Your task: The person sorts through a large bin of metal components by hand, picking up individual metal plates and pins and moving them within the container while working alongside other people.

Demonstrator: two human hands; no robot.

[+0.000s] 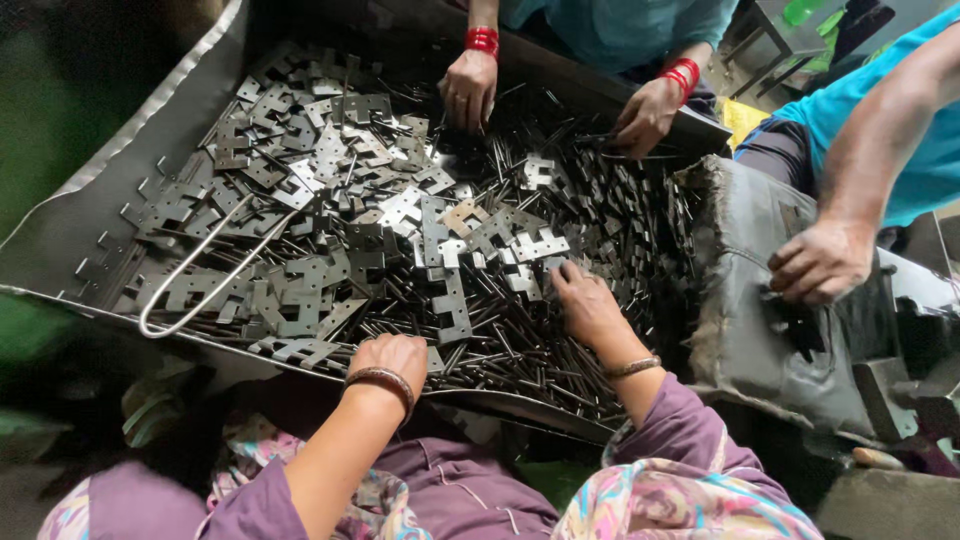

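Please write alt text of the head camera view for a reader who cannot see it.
A person's left hand and right hand rest on a pile of flat grey metal plates and thin dark pins in a large tray. Across it, a co-worker's hands sort the same parts.

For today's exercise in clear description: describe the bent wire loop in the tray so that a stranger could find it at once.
Start at the big dark tray heaped with flat metal plates and thin pins. Go to its near left part, left of the person's left hand. There lies a long wire loop, pale and rounded in a narrow U, far longer than any plate or pin around it.
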